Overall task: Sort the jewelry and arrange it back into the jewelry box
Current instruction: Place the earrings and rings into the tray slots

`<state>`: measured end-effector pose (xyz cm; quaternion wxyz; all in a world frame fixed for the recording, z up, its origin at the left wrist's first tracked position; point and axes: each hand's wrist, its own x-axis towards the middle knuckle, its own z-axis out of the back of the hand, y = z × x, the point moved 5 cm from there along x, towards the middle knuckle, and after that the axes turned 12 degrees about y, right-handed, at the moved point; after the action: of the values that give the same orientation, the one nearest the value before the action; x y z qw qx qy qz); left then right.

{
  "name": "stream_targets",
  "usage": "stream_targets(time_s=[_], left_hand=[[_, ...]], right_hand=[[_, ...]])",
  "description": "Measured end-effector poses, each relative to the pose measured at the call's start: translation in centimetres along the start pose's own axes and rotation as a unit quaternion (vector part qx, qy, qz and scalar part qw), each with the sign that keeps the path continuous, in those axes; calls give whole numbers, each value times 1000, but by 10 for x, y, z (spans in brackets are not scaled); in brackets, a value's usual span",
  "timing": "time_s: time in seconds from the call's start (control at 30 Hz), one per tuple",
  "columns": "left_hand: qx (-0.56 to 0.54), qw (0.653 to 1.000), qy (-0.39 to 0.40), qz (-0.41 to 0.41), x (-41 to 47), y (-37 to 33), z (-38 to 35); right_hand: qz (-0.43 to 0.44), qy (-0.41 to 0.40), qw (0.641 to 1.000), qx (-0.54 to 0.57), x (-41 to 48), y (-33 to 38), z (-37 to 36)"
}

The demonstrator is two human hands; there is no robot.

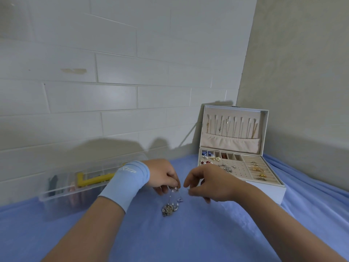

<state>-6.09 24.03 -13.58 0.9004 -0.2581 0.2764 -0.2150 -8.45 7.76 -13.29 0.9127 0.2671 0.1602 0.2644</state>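
Observation:
A small tangled pile of jewelry (168,209) lies on the blue cloth (188,235) in the middle. My left hand (162,175), with a light blue wristband, pinches a thin chain with pearl beads (174,189) that hangs down to the pile. My right hand (205,183) is just to the right, its fingertips pinched on something tiny, too small to identify. The white jewelry box (264,188) stands open at the right. Necklaces hang in its lid (231,127), and earrings and rings sit in its tray.
A clear plastic organizer box (62,188) with a yellow piece inside sits at the left by the white tiled wall. A beige wall closes the right side behind the jewelry box. The blue cloth covers the whole surface.

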Motion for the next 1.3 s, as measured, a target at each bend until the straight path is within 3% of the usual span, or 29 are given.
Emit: stream_targets(time_s=[0.37, 0.57, 0.87, 1.03, 1.17, 1.3], left_hand=[[-113, 991, -38, -56, 0, -5, -3], [-241, 966, -50, -81, 0, -11, -4], [-307, 942, -72, -112, -1, -23, -4], [-291, 942, -116, -118, 7, -30, -4], [-303, 934, -121, -146, 22, -47, 0], [-242, 949, -126, -157, 42, -73, 4]], right_hand=[[-24, 12, 999, 20, -3, -1, 3], [-13, -7, 999, 52, -3, -4, 9], [-8, -39, 995, 90, -9, -9, 28], [-9, -70, 989, 129, -17, -15, 43], [-8, -137, 979, 149, -26, -23, 65], [6, -201, 962, 185, -35, -36, 88]])
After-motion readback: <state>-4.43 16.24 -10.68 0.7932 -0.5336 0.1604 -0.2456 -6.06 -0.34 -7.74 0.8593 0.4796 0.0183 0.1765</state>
